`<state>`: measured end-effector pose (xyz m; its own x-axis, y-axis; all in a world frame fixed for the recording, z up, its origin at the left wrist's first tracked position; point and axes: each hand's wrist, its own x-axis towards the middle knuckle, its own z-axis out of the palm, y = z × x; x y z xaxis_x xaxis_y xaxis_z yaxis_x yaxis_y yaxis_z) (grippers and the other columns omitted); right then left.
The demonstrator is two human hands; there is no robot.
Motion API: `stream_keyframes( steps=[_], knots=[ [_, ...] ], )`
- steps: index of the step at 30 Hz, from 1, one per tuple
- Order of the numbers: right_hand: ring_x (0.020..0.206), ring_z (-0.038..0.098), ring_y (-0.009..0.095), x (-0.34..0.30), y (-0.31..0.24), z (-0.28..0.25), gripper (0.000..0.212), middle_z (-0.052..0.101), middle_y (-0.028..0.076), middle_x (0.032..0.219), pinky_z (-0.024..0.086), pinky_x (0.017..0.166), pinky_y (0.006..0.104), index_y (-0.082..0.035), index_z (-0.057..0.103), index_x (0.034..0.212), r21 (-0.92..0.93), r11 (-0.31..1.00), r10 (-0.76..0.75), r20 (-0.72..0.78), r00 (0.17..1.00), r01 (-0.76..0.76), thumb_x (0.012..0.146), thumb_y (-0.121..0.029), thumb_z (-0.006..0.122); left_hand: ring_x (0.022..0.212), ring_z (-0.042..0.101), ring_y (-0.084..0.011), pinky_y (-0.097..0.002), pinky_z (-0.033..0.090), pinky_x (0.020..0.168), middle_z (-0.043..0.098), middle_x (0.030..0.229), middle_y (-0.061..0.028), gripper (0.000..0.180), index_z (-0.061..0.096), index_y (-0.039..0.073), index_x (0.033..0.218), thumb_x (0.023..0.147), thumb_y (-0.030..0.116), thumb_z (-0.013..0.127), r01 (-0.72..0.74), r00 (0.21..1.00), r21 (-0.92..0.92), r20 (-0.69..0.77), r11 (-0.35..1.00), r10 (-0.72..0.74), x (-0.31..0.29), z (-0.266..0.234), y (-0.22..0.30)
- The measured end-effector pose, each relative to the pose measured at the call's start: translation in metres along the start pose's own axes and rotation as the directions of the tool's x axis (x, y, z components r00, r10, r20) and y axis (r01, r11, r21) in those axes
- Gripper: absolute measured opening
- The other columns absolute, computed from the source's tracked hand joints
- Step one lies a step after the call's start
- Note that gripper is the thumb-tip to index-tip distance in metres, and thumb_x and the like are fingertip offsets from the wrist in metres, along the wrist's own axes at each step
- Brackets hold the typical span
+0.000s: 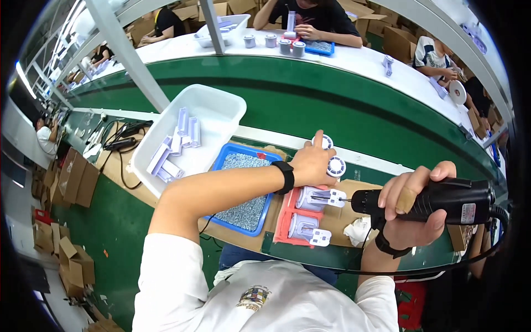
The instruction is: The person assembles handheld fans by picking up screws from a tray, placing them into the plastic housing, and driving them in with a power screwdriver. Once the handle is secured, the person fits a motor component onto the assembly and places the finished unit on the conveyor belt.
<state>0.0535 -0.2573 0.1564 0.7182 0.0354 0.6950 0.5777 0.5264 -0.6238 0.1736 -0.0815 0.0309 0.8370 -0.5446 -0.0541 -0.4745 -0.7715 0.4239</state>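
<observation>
My right hand (pixel 412 207) is wrapped around a black electric screwdriver (pixel 451 202), which lies nearly level with its bit pointing left. The bit's tip is at the white end plate of a pale lilac plastic housing (pixel 311 198). A second similar housing (pixel 302 226) lies beside it, nearer me; both sit in a red fixture (pixel 283 221). Beyond the fixture, my left hand (pixel 311 165) is closed around a white slotted round part (pixel 336 166), its fingertips partly hidden. Another white round part (pixel 326 142) lies by its outstretched finger.
Left of the fixture, a blue tray (pixel 222 226) holds many small screws. Behind it stands a white bin (pixel 221 110) with several lilac parts. Crumpled white tissue (pixel 358 231) lies near the screwdriver, whose black cable (pixel 442 266) loops below. Co-workers sit across the green belt (pixel 310 105).
</observation>
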Motion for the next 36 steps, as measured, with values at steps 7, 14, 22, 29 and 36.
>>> stream_keyframes(
  steps=[7, 14, 22, 29, 36],
  knots=[
    [0.050, 0.057, 0.022, 0.000, 0.005, 0.000, 0.064, 0.053, 0.007, 0.070, 0.052, 0.054, 0.0358, -0.007, 0.040, 0.124, -0.022, 0.999, 0.036, -0.088, 0.995, -0.038, 0.091, -0.047, 0.077, 0.119, 0.059, -0.0548, -0.0503, 0.052, 0.103, 0.035, 0.151, -0.0372, 0.070, 0.061, 0.005, 0.134, 0.080, 0.045, 0.081, -0.097, 0.916, 0.224, -0.360, 0.970, 0.175, -0.048, -0.024, -0.015],
    [0.051, 0.058, 0.021, -0.001, 0.003, -0.002, 0.062, 0.056, 0.008, 0.072, 0.053, 0.055, 0.0351, -0.008, 0.039, 0.125, 0.005, 1.000, 0.021, 0.002, 1.000, -0.021, 0.093, -0.046, 0.075, 0.094, 0.068, -0.0355, -0.0449, 0.057, 0.079, 0.067, 0.101, -0.0132, 0.019, 0.069, 0.006, 0.100, 0.084, 0.014, 0.077, 0.194, 0.977, 0.168, -0.122, 0.966, -0.175, -0.184, -0.018, -0.042],
    [0.053, 0.061, 0.018, 0.003, 0.011, -0.001, 0.063, 0.059, 0.006, 0.072, 0.055, 0.053, 0.0326, -0.008, 0.040, 0.125, 0.020, 0.995, -0.103, 0.097, 0.990, 0.102, 0.090, -0.042, 0.080, 0.082, 0.071, -0.0289, -0.0409, 0.058, 0.073, 0.070, 0.092, -0.0097, 0.010, 0.073, 0.003, 0.083, 0.079, 0.010, 0.080, 0.145, 0.936, -0.116, -0.306, 0.983, -0.174, -0.188, -0.017, -0.065],
    [0.056, 0.065, 0.014, 0.004, -0.005, -0.014, 0.063, 0.064, 0.004, 0.075, 0.057, 0.055, 0.0273, -0.008, 0.045, 0.120, -0.026, 0.998, -0.052, 0.193, 0.980, 0.058, 0.083, -0.038, 0.087, 0.071, 0.072, -0.0242, -0.0340, 0.058, 0.064, 0.072, 0.084, -0.0102, 0.007, 0.074, 0.001, 0.086, 0.079, 0.000, 0.074, 0.062, 0.942, -0.434, -0.271, 0.899, -0.196, -0.178, -0.026, -0.052],
    [0.054, 0.065, 0.011, 0.000, -0.014, -0.019, 0.061, 0.065, 0.000, 0.072, 0.055, 0.055, 0.0213, -0.007, 0.050, 0.114, 0.000, 0.994, -0.112, 0.129, 0.985, 0.113, 0.078, -0.040, 0.087, 0.064, 0.071, -0.0179, -0.0285, 0.057, 0.059, 0.073, 0.084, -0.0111, 0.011, 0.075, 0.000, 0.090, 0.080, -0.005, 0.074, -0.148, 0.969, -0.726, -0.244, 0.672, -0.050, -0.148, -0.024, -0.032]
  ],
)
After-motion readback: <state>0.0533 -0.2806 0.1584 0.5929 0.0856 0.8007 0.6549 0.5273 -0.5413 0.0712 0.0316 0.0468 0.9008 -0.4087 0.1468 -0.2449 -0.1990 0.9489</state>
